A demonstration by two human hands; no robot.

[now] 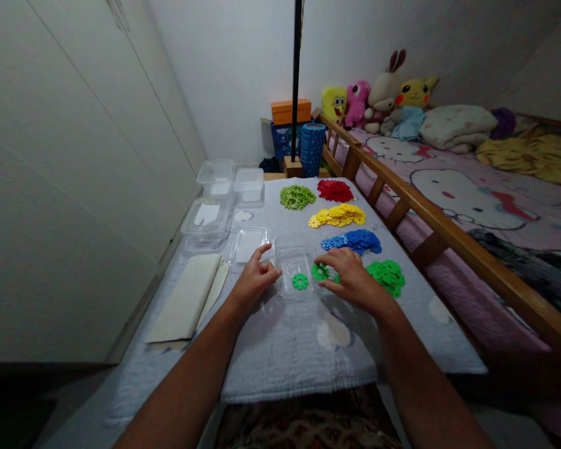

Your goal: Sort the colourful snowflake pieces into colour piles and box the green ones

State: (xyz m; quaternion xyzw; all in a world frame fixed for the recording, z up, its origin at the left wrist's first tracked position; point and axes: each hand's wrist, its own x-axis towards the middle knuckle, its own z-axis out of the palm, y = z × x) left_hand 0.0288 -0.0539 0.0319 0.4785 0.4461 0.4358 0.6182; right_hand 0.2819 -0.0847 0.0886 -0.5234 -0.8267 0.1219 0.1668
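Observation:
A clear plastic container [285, 290] stands at the middle of the table, with one green flower-shaped plastic disc [300, 282] lying in it. My left hand [255, 275] is at its left side, index finger and thumb spread apart, the thumb by the wall; nothing is held. At the right side, my right hand [348, 274] pinches another green notched disc [320, 271] between fingers and thumb, near the container's rim. A bit of green shows under that hand, partly hidden. Just right of it lies a heap of green discs [387, 277].
Blue [355, 241], yellow [339, 216], red [335, 191] and light green [298, 197] disc heaps lie further back. Clear containers [208, 218] and a clear lid [250, 244] stand left, behind a folded beige sheet [184, 299]. A wooden bed rail [421, 215] borders the right.

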